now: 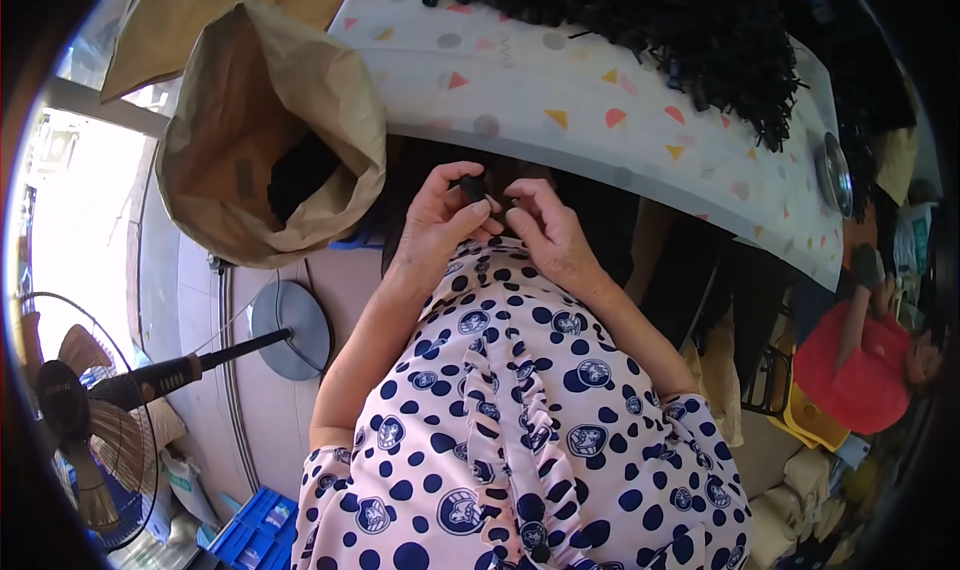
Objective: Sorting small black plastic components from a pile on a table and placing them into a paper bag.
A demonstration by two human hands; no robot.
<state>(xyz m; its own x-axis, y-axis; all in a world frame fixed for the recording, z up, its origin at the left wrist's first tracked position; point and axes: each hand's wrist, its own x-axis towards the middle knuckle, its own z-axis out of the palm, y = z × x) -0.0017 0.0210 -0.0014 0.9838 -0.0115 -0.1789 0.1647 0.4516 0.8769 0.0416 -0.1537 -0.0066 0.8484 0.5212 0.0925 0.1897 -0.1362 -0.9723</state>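
In front of my body, just below the table edge, my left hand pinches a small black piece between thumb and fingers. It looks like a short dark part, but its exact kind is too small to tell. Close beside it on the right, my right hand is closed, with thumb and fingertips drawn together near the piece. Whatever lies between those fingertips is hidden. On the table, covered with a white cloth of coloured shapes, lies a large heap of thin black pieces.
An open brown paper bag with black material inside stands left of the table. A fan, a round grey base and a blue crate are at left. A metal bowl sits at the table's right end; a person in red is beyond.
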